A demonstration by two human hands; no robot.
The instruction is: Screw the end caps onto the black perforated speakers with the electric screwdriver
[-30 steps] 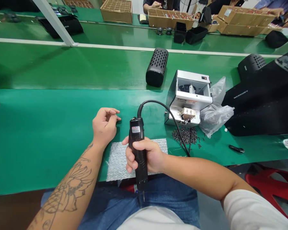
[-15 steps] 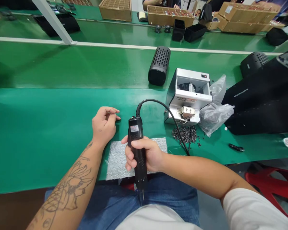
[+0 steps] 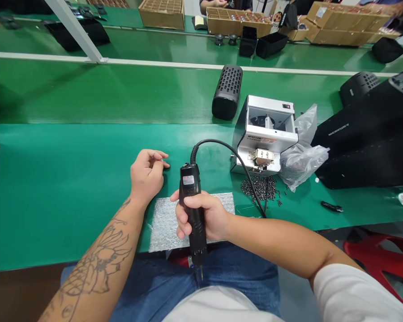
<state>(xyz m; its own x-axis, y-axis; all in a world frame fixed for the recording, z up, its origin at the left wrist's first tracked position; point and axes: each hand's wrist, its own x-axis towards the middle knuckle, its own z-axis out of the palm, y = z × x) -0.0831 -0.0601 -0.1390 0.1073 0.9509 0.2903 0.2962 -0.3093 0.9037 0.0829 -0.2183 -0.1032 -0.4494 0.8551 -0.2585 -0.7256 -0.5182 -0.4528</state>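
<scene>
My right hand (image 3: 201,217) is wrapped round a black electric screwdriver (image 3: 192,210), its bit pointing down over my lap and its black cable (image 3: 228,152) looping up and to the right. My left hand (image 3: 147,172) rests on the green bench, fingers loosely curled with nothing seen in them. Under both hands lies a grey foam pad (image 3: 168,219). A white screw feeder box (image 3: 265,134) stands to the right, with a heap of dark screws (image 3: 260,187) in front of it.
A black perforated cylinder (image 3: 227,91) lies on the conveyor belt beyond the feeder. A clear plastic bag (image 3: 304,156) and large black housings (image 3: 369,138) sit at the right. Cardboard trays (image 3: 237,24) and other people's hands are at the far side.
The black perforated cylinder has drifted to the right along the belt. My hands and the screwdriver have hardly moved.
</scene>
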